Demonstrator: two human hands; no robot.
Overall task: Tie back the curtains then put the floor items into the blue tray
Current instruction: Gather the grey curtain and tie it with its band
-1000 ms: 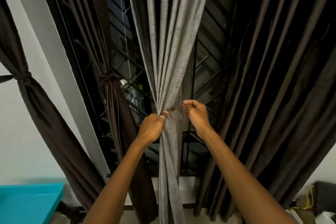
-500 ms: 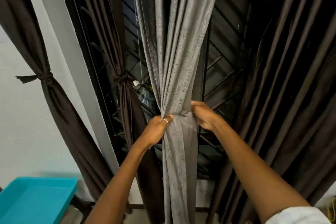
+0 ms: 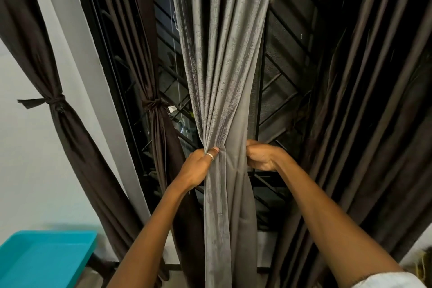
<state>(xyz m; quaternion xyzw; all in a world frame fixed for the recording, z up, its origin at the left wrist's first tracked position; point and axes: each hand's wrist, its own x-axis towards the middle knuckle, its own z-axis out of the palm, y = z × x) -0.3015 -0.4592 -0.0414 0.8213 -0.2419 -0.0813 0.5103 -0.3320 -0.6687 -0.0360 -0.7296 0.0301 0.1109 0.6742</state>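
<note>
Both hands meet at the middle of the frame, gathering the grey curtain [image 3: 222, 77] between them. The left hand [image 3: 198, 167] grips the bunched folds from the left side, its ringed thumb pressed against the front of the cloth. The right hand [image 3: 263, 156] is curled round the curtain's right edge, with the fingertips hidden behind the fabric. Above the hands the grey folds fan outward toward the top of the frame; below them the cloth hangs straight down between the two forearms. A white sleeve [image 3: 385, 280] shows at the lower right corner.

Just left of the grey curtain hangs a brown curtain [image 3: 159, 124], knotted at its waist in front of the dark window grille [image 3: 285, 77]. Further left, across a pale wall strip [image 3: 93, 82], another tied brown curtain [image 3: 56, 105] is bound with a band. On the right side of the frame a loose brown curtain [image 3: 374, 100] hangs unbound in long pleats. The blue tray [image 3: 46, 259] sits at the lower left corner, well apart from the hands.
</note>
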